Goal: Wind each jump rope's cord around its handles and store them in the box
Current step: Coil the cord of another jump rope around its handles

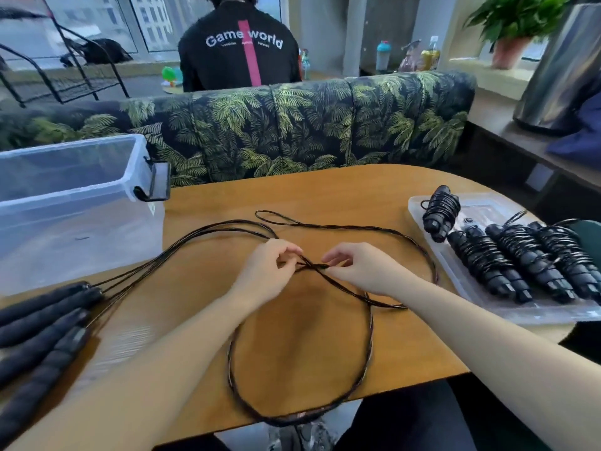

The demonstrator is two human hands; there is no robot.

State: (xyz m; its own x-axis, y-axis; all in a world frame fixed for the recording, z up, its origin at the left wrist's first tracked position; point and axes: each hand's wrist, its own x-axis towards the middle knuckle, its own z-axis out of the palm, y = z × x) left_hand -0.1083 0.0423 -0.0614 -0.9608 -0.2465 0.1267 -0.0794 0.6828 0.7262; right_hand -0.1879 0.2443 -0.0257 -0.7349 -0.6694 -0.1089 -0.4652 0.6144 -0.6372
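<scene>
Four wound black rope bundles [507, 255] lie on clear lid [422, 203]; clear plastic box [74, 190] unfilled. Thin black cords [364, 292] pinched by left hand [270, 265], right hand [361, 268]; black foam handles [42, 317] unwound.

You have four loose black foam-gripped handles [45, 323] at your left, four wound black jump-rope bundles [494, 262] on one clear plastic lid [455, 281], and one clear plastic storage box [65, 203].

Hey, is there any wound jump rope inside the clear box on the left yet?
No, the clear box looks empty through its walls, while the wound jump ropes lie on the lid at the right.
</scene>
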